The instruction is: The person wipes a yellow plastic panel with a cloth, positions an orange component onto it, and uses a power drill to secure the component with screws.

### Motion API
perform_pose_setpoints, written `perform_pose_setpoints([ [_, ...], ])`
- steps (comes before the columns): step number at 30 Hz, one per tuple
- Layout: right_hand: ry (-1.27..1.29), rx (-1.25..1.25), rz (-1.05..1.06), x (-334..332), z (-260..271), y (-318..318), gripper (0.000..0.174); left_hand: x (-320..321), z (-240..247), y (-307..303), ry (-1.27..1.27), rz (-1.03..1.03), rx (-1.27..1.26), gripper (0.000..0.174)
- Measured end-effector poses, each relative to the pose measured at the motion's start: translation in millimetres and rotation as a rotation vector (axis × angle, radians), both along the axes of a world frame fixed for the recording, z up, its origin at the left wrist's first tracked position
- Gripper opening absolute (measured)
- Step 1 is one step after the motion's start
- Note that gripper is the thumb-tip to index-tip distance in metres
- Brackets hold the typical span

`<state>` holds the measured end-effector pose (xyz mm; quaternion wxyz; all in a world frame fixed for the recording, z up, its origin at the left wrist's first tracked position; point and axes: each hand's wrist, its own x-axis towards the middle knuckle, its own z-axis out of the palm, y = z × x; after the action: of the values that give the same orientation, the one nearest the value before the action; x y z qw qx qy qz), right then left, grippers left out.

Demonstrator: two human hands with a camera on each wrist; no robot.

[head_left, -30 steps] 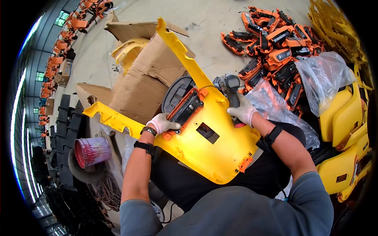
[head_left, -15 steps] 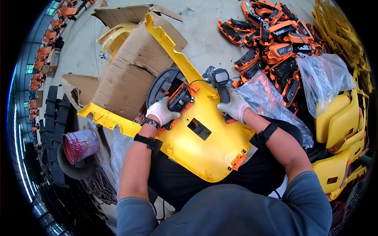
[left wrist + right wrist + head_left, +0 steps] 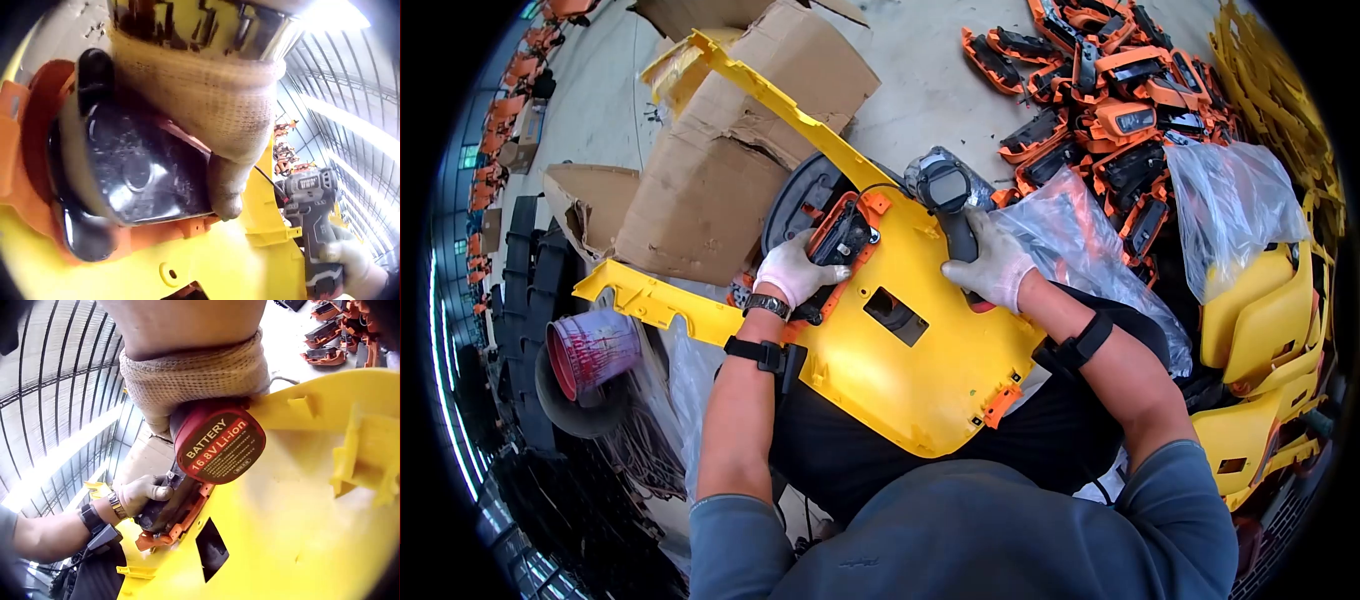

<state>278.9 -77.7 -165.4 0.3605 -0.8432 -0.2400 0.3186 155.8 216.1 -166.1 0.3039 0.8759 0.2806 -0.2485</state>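
Note:
A large yellow plastic panel (image 3: 880, 370) with two long arms lies across the person's lap. The gloved left hand (image 3: 796, 272) grips an orange-framed black part (image 3: 840, 235) on the panel's left side; its thumb lies over the black housing (image 3: 144, 169) in the left wrist view. In the gloved right hand (image 3: 992, 262) is a cordless power tool (image 3: 945, 190), held by its handle over the panel's right side. The tool's red battery (image 3: 220, 447) shows in the right wrist view, near a rectangular hole in the panel. A small orange clip (image 3: 1002, 406) sits at the panel's near edge.
Cardboard boxes (image 3: 710, 180) stand beyond the panel. Orange and black parts (image 3: 1120, 120) are heaped at the upper right, with plastic bags (image 3: 1235, 210) and stacked yellow panels (image 3: 1250, 320) nearby. A stained bucket (image 3: 595, 350) is at the left.
The yellow panel has turned, its far arm swinging left, and both hands have moved slightly left with it. The tool's head has shifted left over the panel's edge; both grips remain.

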Motion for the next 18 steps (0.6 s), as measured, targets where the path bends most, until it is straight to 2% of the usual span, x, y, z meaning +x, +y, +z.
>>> perform_pose_setpoints([
  [4,0.068,0.016,0.033,3,-4,6,0.091,-1,4,3,0.036,-0.016,0.01,0.078],
  [7,-0.019,0.022,0.037,0,-10,8,0.089,-2,3,6,0.068,-0.039,0.052,0.076],
  [10,0.12,-0.013,0.015,1,-4,12,0.089,-1,5,5,0.096,-0.043,0.052,0.073],
  [13,0.025,-0.013,0.051,-1,-17,15,0.089,-10,-7,12,0.091,0.045,-0.094,0.069],
  [16,0.037,-0.055,0.071,-1,-14,21,0.086,-9,-5,11,0.128,0.054,-0.035,0.066],
  [18,0.113,-0.064,0.032,2,-4,25,0.084,-5,4,0,0.161,0.02,0.1,0.069],
])
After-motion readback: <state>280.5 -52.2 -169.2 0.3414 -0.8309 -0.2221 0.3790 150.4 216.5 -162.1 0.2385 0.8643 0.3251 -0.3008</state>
